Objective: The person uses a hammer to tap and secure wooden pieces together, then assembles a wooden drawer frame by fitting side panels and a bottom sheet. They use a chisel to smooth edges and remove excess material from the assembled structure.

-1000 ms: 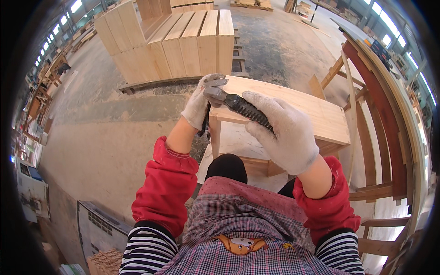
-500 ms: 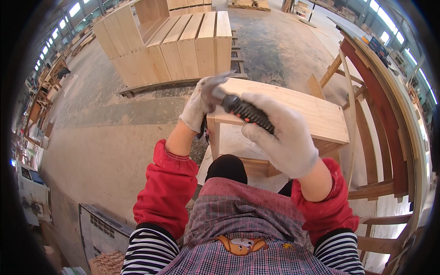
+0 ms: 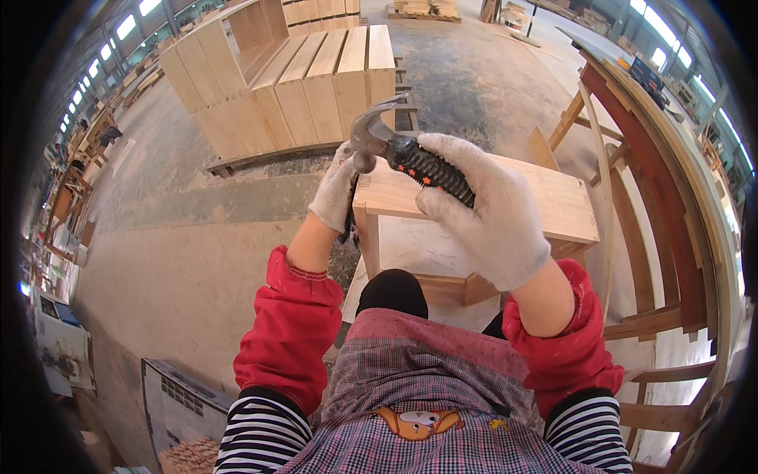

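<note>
My right hand (image 3: pixel 497 229), in a pale work glove, is wrapped round the black ridged grip of a claw hammer (image 3: pixel 434 172) with orange marks. The hammer's metal head is raised over the left end of a pale wooden frame (image 3: pixel 553 199), partly covering my left hand (image 3: pixel 335 189). That hand, gloved too, is closed beside the frame's left corner. Something dark shows below it, but its fingers are mostly hidden and I cannot make out what they hold. The frame stands in front of my knees, its broad top board facing up.
Several pale wooden drawers or boxes (image 3: pixel 304 110) are stacked on a low pallet ahead. At right stands a long bench with a reddish-brown beam (image 3: pixel 639 158) and wooden legs. A grey metal casing (image 3: pixel 178 403) sits at lower left, near a white machine (image 3: pixel 63 340).
The hammer was blurred and lower, its head near my left hand; now its head is tipped up and sharp. My left hand stays by the frame's corner.
</note>
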A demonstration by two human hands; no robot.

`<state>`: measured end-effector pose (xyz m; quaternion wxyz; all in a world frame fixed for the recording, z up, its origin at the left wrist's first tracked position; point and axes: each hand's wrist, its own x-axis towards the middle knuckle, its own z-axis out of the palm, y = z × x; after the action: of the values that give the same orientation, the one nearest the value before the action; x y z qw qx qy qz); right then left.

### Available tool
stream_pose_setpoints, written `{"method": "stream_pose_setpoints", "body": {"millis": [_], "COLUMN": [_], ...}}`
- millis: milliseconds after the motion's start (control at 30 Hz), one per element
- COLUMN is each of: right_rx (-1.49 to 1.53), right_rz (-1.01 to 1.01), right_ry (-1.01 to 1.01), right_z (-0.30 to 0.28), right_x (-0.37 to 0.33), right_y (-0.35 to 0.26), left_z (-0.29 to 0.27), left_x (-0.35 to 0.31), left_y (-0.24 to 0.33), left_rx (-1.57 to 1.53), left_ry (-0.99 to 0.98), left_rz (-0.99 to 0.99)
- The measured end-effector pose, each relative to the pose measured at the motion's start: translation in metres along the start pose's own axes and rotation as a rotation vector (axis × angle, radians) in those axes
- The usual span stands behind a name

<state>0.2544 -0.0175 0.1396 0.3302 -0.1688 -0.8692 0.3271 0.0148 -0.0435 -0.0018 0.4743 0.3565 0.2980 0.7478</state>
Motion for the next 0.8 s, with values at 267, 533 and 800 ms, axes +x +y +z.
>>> {"method": "stream_pose_setpoints", "body": {"millis": [267, 533, 800], "right_rx": [0.070, 0.050, 0.130], "right_rz": [0.175, 0.488, 0.478], "right_ry": [0.062, 0.487, 0.603], "right_z": [-0.028, -0.092, -0.115], "right_x": [-0.026, -0.102, -0.153], "right_y": [0.039, 0.063, 0.084], "left_z": [0.005, 0.036, 0.015], "left_x": [-0.008, -0.019, 0.028], "left_y": [0.007, 0.043, 0.021], "left_rx": [0.238, 0.452, 0.532], "left_ry": [-0.055, -0.038, 0.190], "left_rz": [0.124, -0.061, -0.041]}}
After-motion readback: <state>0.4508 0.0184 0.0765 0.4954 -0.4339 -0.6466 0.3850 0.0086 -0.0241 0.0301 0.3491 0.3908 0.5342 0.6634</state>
